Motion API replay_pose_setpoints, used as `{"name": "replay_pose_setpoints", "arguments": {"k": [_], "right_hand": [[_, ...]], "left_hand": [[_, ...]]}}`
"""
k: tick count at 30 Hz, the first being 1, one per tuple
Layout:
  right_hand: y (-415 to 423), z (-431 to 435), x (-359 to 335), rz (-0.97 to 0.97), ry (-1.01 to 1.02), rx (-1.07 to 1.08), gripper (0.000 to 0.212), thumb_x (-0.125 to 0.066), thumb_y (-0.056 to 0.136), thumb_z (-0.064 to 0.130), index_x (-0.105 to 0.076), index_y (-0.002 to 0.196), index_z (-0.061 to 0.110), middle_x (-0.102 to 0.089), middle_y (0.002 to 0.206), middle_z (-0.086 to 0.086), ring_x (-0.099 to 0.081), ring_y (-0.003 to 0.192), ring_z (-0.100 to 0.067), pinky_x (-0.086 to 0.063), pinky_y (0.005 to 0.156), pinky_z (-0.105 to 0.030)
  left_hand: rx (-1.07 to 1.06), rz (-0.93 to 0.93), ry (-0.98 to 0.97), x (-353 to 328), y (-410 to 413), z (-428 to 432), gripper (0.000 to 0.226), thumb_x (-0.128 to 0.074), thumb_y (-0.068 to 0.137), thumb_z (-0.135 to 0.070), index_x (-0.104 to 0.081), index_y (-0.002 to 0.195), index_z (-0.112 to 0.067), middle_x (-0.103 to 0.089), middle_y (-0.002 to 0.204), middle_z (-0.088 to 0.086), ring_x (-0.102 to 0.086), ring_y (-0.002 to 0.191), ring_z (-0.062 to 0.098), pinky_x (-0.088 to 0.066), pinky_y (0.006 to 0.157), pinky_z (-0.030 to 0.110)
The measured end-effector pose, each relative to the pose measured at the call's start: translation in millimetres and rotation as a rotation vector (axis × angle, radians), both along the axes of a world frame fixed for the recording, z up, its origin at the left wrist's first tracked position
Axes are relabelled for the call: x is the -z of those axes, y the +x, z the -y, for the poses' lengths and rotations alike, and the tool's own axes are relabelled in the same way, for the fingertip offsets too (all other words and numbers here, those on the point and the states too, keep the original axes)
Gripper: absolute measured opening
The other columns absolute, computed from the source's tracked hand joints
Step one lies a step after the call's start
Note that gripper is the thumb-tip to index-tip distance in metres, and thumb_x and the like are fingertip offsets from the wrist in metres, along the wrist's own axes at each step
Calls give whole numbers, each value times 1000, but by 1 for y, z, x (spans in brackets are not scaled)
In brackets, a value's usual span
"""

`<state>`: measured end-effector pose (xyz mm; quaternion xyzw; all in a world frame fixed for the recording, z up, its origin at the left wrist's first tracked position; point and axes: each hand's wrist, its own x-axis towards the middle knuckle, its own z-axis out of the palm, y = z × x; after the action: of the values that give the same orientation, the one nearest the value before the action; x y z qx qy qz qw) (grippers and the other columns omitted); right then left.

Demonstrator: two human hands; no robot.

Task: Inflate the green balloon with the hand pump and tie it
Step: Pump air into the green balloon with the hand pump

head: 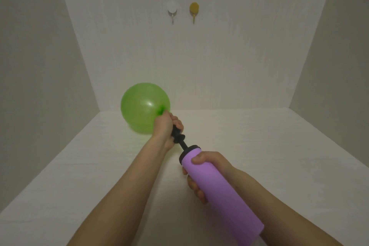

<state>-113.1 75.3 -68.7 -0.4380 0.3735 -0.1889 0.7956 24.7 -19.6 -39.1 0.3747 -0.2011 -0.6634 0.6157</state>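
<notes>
The green balloon (142,106) is round and partly inflated, held just above the white table at centre left. Its neck sits over the black nozzle (177,136) of the hand pump. My left hand (166,126) is closed around the neck and the nozzle's tip, hiding the joint. The pump's purple barrel (217,189) slants from the nozzle down towards the lower right. My right hand (201,171) grips the barrel near its black collar, thumb on top. A short length of black rod shows between collar and nozzle.
A white table (259,146) fills the lower half, enclosed by pale walls at left, right and back. Two wall hooks, one white (172,9) and one gold (194,9), hang high on the back wall.
</notes>
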Motion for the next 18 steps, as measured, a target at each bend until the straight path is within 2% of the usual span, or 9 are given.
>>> {"name": "replay_pose_setpoints", "arguments": {"k": [2, 5, 11, 18], "right_hand": [[6, 2, -2, -21, 16, 50, 34, -60, 62, 31, -55, 80, 3, -58, 52, -11, -55, 40, -22, -46, 44, -20], [11, 5, -2, -18, 31, 96, 36, -59, 63, 32, -54, 81, 2, -58, 52, -12, -56, 40, -23, -45, 44, -20], [1, -8, 0, -4, 42, 10, 34, -62, 57, 34, -59, 77, 7, -57, 54, -8, -54, 41, -19, -45, 44, -19], [11, 5, -1, -32, 53, 95, 32, -60, 67, 31, -54, 80, 2, -57, 51, -12, -55, 39, -23, -45, 43, -19]], "left_hand": [[22, 3, 25, 11, -12, -11, 38, -28, 100, -19, -30, 63, -17, -29, 35, -9, -27, 24, 4, -23, 32, 7], [31, 8, 33, 14, -15, -12, 38, -27, 100, -16, -29, 62, -17, -29, 34, -9, -27, 23, 4, -23, 33, 7], [-29, -9, 24, 0, 20, 16, 33, -23, 93, -5, -28, 62, -15, -29, 31, -7, -28, 22, 5, -26, 30, 7], [26, 12, 36, 23, -14, -9, 37, -27, 99, -15, -29, 62, -15, -28, 36, -7, -27, 24, 5, -25, 32, 8]]}}
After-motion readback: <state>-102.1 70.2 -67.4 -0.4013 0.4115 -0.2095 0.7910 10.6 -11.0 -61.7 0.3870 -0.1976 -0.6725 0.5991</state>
